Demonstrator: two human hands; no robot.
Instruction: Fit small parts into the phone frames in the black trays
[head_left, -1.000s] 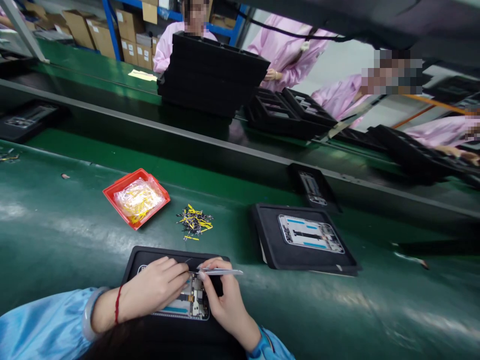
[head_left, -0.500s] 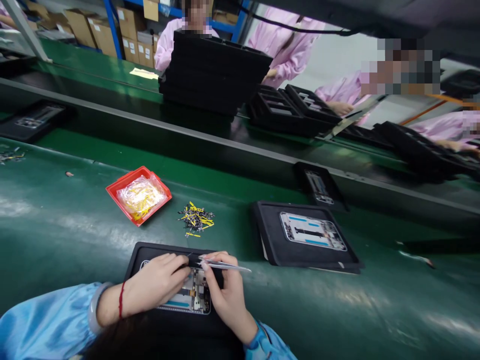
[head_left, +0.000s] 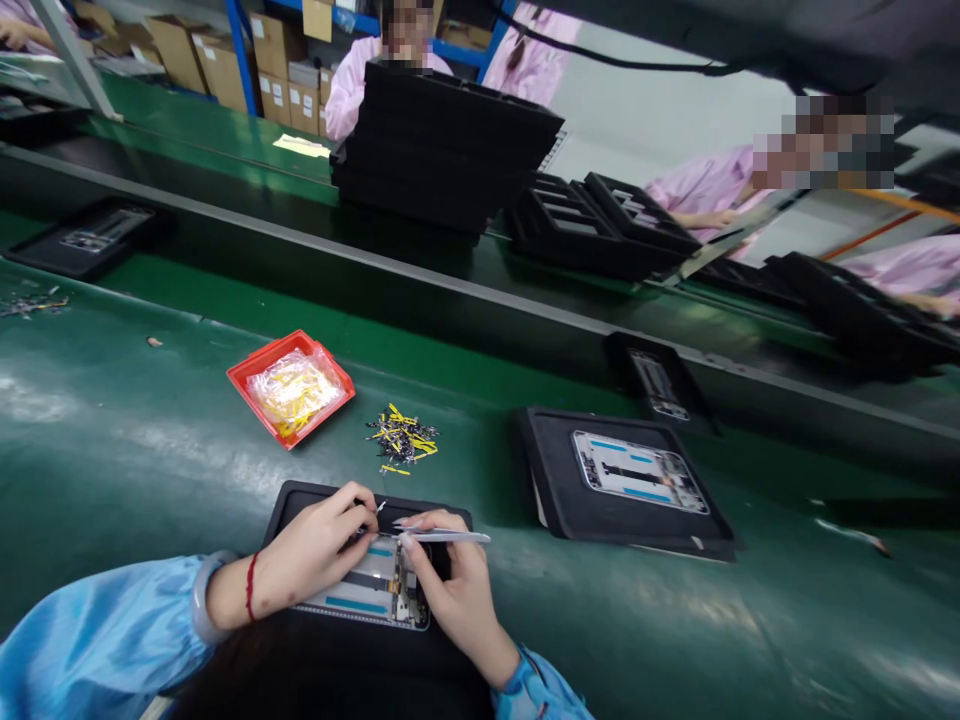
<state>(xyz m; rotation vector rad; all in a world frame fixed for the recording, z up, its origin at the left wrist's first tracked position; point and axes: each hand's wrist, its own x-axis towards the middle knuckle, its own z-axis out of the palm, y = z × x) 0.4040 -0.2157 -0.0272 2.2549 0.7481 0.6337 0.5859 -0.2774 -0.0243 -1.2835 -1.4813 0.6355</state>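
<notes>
- Left hand (head_left: 311,560) lies over a phone frame (head_left: 371,590), its fingers (head_left: 352,510) bent at the frame's far edge; whether they grip anything, I cannot tell.
- Right hand (head_left: 457,600) has its fingers (head_left: 427,522) closed on steel tweezers (head_left: 450,536), tips near that edge.
- The frame sits in a black tray (head_left: 360,493) on the green bench (head_left: 127,470).
- Beyond lie a red tray (head_left: 251,375) holding a plastic bag (head_left: 294,392) and a loose pile of small parts (head_left: 401,437).
</notes>
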